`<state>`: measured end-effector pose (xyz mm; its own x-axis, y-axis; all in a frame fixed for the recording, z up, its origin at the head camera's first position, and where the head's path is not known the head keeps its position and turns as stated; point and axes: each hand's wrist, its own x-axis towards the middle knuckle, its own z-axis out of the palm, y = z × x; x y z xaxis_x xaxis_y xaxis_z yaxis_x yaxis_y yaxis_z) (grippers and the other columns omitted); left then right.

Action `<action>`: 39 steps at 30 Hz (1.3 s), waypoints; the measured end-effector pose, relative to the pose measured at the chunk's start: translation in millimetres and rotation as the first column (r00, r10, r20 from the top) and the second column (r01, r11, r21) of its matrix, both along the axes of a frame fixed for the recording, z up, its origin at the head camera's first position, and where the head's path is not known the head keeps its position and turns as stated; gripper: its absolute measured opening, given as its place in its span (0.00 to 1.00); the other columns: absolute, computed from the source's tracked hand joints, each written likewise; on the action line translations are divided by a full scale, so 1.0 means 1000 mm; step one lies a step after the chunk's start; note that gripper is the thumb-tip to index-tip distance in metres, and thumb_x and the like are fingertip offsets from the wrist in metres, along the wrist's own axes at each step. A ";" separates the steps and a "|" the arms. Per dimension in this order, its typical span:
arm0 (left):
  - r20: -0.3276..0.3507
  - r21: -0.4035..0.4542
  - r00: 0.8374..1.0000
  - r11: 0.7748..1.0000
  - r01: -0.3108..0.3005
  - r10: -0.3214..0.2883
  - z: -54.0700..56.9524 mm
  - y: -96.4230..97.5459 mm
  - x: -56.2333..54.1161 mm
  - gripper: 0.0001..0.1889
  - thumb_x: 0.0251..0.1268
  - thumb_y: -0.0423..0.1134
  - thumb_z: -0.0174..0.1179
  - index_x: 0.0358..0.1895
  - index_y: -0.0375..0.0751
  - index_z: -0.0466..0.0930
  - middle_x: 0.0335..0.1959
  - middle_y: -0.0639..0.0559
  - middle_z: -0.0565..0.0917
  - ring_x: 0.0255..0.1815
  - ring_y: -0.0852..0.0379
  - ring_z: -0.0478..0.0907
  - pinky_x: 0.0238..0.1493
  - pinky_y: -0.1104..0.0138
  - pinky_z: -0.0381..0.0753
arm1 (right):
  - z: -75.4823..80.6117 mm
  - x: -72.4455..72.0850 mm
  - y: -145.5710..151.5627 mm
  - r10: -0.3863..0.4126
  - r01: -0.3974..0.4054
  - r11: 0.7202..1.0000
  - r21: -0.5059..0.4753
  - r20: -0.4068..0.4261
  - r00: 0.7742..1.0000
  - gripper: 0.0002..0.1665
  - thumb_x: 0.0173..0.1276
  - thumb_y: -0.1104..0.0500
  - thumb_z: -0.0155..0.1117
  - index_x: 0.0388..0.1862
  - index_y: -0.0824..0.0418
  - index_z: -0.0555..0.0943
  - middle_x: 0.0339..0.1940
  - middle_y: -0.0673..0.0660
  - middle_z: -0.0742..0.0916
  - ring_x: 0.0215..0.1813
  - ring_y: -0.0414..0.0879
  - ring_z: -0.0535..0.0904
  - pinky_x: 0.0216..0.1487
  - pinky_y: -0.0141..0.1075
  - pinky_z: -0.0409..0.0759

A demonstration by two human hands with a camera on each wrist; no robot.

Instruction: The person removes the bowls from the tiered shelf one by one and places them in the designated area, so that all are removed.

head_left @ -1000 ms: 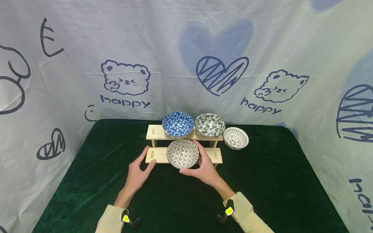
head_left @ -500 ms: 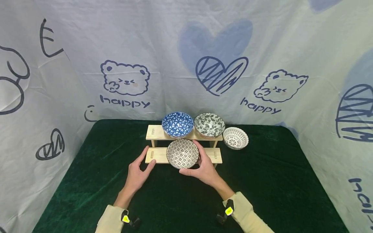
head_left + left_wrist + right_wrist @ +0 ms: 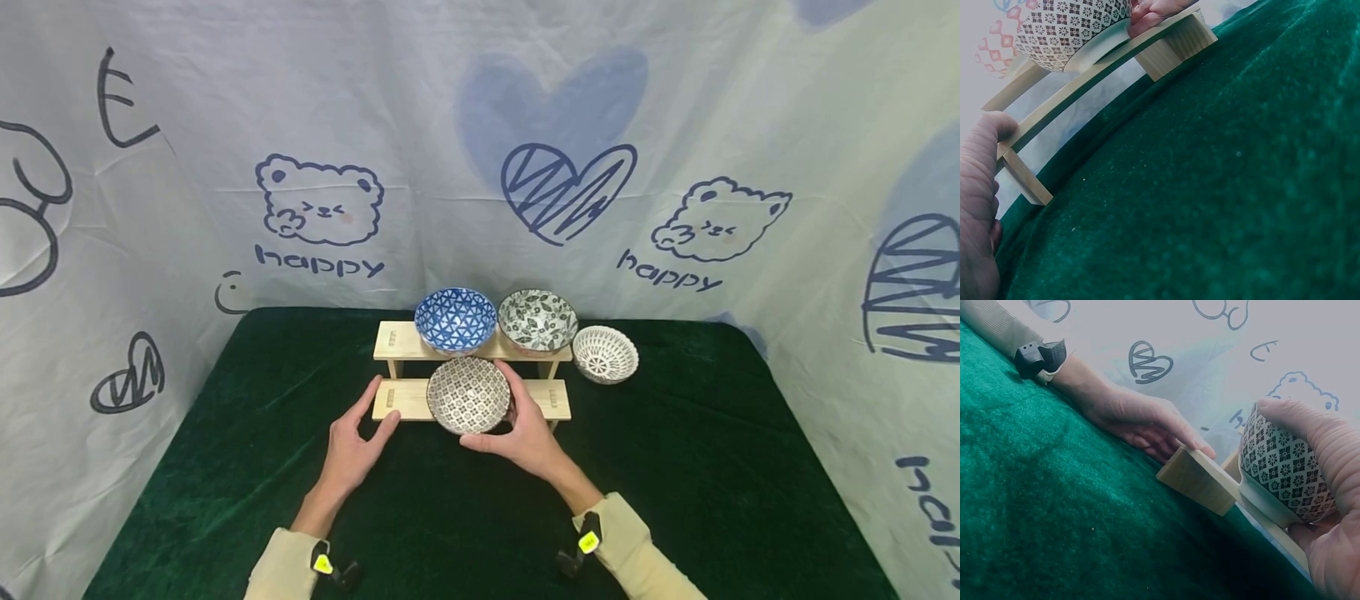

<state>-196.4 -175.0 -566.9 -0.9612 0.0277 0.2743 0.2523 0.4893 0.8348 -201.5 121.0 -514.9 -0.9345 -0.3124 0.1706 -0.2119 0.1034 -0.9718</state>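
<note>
A bowl with a dark flower-lattice pattern [image 3: 468, 396] sits on the lower step of a pale wooden two-step stand [image 3: 408, 400]. My right hand [image 3: 531, 433] holds this bowl from its right side, thumb at the front and fingers round the back. In the left wrist view, the bowl's foot [image 3: 1099, 49] rests on the board. My left hand [image 3: 352, 446] grips the left end of the lower step, thumb at the front edge and index finger at the back. In the right wrist view, the left thumb lies on the board's edge.
A blue triangle-patterned bowl [image 3: 456, 321] and a leaf-patterned bowl [image 3: 538, 322] stand on the upper step. Right of the stand, a smaller white bowl with dark marks [image 3: 605, 355] sits on the green cloth [image 3: 697, 433]. A printed curtain [image 3: 442, 117] hangs behind and at both sides.
Both hands keep their places on the stand and the bowl. Only a slight shift of the head view shows.
</note>
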 end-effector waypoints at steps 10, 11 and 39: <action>0.006 0.003 1.000 1.000 -0.002 0.002 0.002 0.001 0.000 0.38 0.76 0.50 0.64 0.82 0.42 0.61 0.81 0.46 0.66 0.81 0.43 0.64 0.78 0.40 0.62 | -0.001 -0.001 0.001 0.004 -0.004 1.000 0.003 -0.005 1.000 0.69 0.53 0.56 0.86 0.86 0.53 0.52 0.81 0.58 0.68 0.76 0.54 0.70 0.75 0.44 0.70; 0.006 0.002 1.000 1.000 -0.003 0.003 0.002 0.001 0.000 0.38 0.76 0.50 0.64 0.82 0.42 0.61 0.81 0.47 0.66 0.81 0.43 0.64 0.78 0.40 0.62 | -0.001 -0.002 0.001 0.004 -0.004 1.000 0.003 -0.004 1.000 0.69 0.53 0.56 0.86 0.86 0.53 0.51 0.81 0.58 0.68 0.76 0.54 0.70 0.75 0.43 0.70; -0.011 0.005 1.000 1.000 -0.006 0.006 0.000 -0.001 0.000 0.37 0.76 0.49 0.64 0.81 0.42 0.62 0.81 0.49 0.66 0.80 0.44 0.65 0.77 0.41 0.63 | -0.004 0.000 -0.003 -0.042 0.040 0.998 -0.040 -0.032 0.999 0.68 0.50 0.61 0.88 0.85 0.55 0.57 0.80 0.58 0.69 0.78 0.53 0.69 0.77 0.41 0.67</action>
<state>-196.4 -175.7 -567.1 -0.9583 0.0204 0.2850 0.2585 0.4869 0.8344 -201.0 117.9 -518.6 -0.9401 -0.2666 0.2123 -0.2398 0.0749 -0.9679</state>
